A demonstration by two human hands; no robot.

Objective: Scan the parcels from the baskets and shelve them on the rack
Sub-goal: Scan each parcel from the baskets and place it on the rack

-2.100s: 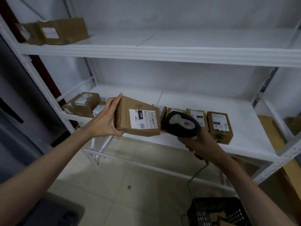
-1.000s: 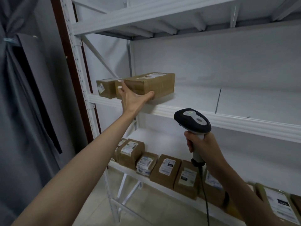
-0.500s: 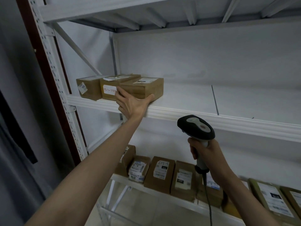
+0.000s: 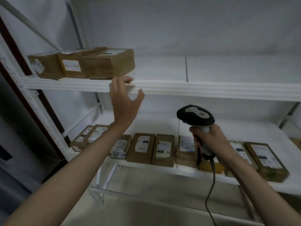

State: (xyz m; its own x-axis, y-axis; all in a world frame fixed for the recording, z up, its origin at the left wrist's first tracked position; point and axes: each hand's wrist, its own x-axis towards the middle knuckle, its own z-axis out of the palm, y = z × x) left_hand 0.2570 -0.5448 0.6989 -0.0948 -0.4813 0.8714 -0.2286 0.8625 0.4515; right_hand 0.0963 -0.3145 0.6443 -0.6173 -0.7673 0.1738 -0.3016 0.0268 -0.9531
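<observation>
At the upper shelf's front-left corner the parcel lies flat, long axis running backward, now released by the left hand, fingers loosely spread, while the right hand grips the scanner.

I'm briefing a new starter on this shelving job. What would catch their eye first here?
The black barcode scanner, gripped upright in the right hand at centre right. Next, the empty left hand with spread fingers, just below three brown parcels on the upper shelf.
</observation>
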